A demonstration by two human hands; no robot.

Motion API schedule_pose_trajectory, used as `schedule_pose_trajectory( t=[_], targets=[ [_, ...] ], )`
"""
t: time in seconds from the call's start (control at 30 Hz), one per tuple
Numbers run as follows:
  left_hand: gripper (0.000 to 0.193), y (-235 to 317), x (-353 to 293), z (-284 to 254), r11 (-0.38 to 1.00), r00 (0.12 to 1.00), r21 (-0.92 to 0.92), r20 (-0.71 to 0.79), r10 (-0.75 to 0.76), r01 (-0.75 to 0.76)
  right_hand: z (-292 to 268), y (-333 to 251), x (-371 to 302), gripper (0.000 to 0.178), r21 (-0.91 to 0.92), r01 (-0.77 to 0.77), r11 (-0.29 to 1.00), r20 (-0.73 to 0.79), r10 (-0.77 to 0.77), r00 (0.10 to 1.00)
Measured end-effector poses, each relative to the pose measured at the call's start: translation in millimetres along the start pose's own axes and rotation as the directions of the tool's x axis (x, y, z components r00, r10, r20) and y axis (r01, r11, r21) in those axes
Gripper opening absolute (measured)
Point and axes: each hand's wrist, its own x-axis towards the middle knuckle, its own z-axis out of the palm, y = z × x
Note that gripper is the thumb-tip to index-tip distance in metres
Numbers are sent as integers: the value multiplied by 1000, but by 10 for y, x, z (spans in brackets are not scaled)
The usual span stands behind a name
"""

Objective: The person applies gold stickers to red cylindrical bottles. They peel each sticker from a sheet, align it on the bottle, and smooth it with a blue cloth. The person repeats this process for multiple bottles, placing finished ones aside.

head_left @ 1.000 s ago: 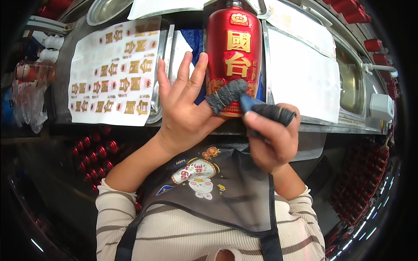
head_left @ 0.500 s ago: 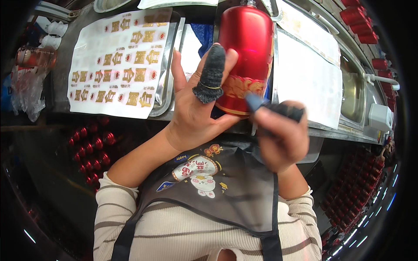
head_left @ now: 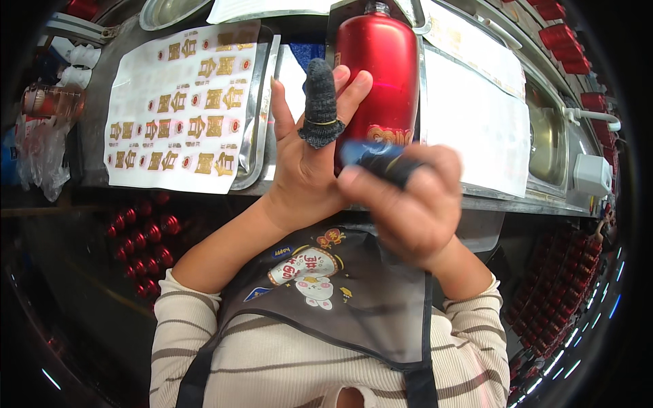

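Note:
A glossy red bottle lies on the counter ahead of me, neck pointing away, with a gold raised-looking design near its base. My left hand holds its left side, fingers spread along it; the thumb is hidden. A dark knit finger cover, banded at its base, sits on one left finger. Across the bottle's lower end, my right hand is blurred by motion. Its closed fingers grip a small blue flat piece that looks like a scraper, pressed at the bottle's design. A dark cover with a band is on a right finger too.
Left of the bottle, a white sheet of gold decals lies on a metal tray. White sheets cover the right side, beside a sink. A metal bowl stands far left. Red bottles stand below the counter.
My right hand has swept left across the bottle's lower end with the blue piece. The bottle has shifted slightly left, and its design has turned or is more covered.

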Motion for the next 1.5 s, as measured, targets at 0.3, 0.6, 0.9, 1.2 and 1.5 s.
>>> schedule_pose_trajectory(
  t=[0.3, 0.6, 0.9, 1.2, 1.5],
  targets=[
    [102, -87, -132, -77, 961, 970, -192, 176, -167, 200, -191, -20, -279, 43, 164, -248, 955, -64, 261, 963],
    [104, 218, 13, -5, 991, 998, -117, 32, -55, 59, 21, -44, -403, 25, 653, -643, 400, -5, 851, 525],
    [89, -91, -246, -30, 959, 969, -212, 201, -146, 188, 89, 7, -296, 19, 651, -662, 371, 1, 872, 489],
    [75, -77, -249, -80, 977, 973, -118, 175, -154, 176, 16, 205, -508, 19, 653, -708, 271, 41, 920, 390],
    [60, 126, -520, -193, 966, 958, -83, 176, -227, 244, -183, -141, -373, 27, 675, -672, 305, 167, 824, 542]
  ],
)
